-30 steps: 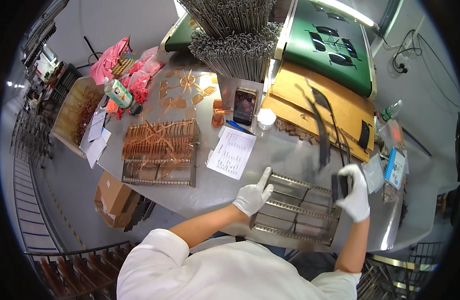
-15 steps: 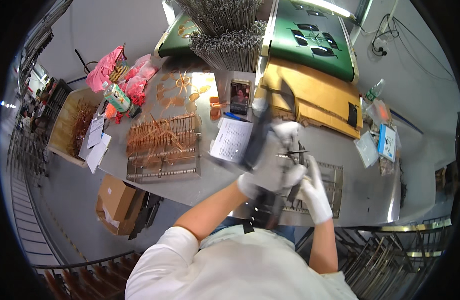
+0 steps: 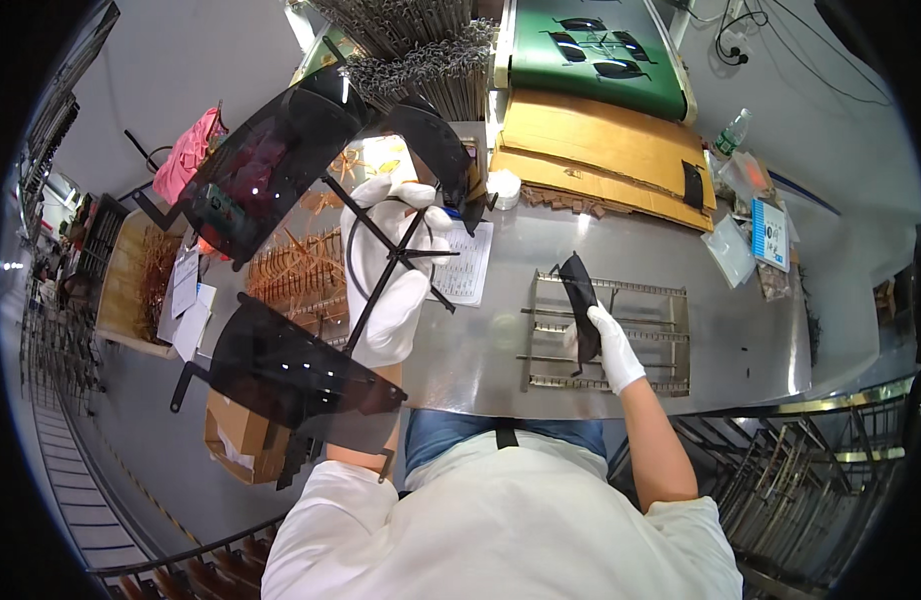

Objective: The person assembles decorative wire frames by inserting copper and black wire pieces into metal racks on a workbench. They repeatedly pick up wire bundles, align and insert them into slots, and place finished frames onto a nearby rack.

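Observation:
My left hand (image 3: pixel 391 310), in a white glove, is closed around a black moulded sprue (image 3: pixel 401 252) with thin crossing arms. Large dark tinted curved lenses hang from it: one lens (image 3: pixel 271 165) at the upper left, a second lens (image 3: pixel 301 370) at the lower left and a third lens (image 3: pixel 433 145) at the top. In my white-gloved right hand (image 3: pixel 616 350) a single dark curved lens (image 3: pixel 581 305) is pinched on edge. It stands over a metal slotted rack (image 3: pixel 661 335) on the table; whether it touches the rack I cannot tell.
Behind the sprue, partly hidden, lie a rack of amber parts (image 3: pixel 299 275) and a printed sheet (image 3: pixel 474 270). Yellow cardboard (image 3: pixel 601 150) lies before a green conveyor (image 3: pixel 591 75) carrying dark lenses. Packets and a blue-white box (image 3: pixel 770 235) are at the right. A white roll (image 3: pixel 504 188) stands mid-table.
My hands, together and blurred before, are now apart. The left has swung left with the sprue, and the right now shows a separate lens over the rack.

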`<state>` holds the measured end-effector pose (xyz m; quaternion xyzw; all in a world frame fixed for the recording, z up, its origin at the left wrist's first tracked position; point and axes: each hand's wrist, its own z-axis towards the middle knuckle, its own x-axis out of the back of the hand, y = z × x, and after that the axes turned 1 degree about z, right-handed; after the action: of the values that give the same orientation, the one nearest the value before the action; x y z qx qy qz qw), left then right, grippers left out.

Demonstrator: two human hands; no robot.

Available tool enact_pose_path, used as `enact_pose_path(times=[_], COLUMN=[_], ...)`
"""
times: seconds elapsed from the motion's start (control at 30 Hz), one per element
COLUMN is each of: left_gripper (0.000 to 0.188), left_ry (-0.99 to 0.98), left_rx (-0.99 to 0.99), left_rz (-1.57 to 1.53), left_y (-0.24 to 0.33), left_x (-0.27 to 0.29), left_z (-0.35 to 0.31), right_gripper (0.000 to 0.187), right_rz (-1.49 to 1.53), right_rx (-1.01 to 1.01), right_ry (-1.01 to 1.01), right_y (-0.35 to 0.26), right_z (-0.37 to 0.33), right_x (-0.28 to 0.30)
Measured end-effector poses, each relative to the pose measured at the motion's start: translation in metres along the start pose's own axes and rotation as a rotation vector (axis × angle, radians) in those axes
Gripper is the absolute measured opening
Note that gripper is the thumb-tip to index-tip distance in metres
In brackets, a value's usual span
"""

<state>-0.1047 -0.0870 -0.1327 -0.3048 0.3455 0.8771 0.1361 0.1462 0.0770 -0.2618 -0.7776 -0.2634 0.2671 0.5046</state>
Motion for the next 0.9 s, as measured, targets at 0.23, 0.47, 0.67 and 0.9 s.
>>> enact_pose_path(times=[0.23,0.47,0.67,0.9], left_gripper=[0.092,0.099,0.098,0.026], left_ry=[0.075,0.159,0.104,-0.039], left_rx=[-0.014,-0.012,0.177,0.489], left_rz=[0.234,0.473,0.486,-0.318], left_y=[0.0,-0.006,-0.02,-0.036], left_x=[0.01,0.007,-0.004,-0.02], left_z=[-0.016,-0.022,-0.015,-0.023], right_gripper=[0.042,0.053,0.1,0.079], right_rz=[-0.011,-0.592,-1.462,-0.318], right_rx=[-0.39,-0.246,0.577,0.38], right_ry=[-0.142,-0.136,0.191,-0.21], right_y=[-0.009,-0.025,-0.048,-0.106], right_z=[0.021,0.01,0.008,-0.025], right_x=[-0.022,-0.033,-0.049,-0.066])
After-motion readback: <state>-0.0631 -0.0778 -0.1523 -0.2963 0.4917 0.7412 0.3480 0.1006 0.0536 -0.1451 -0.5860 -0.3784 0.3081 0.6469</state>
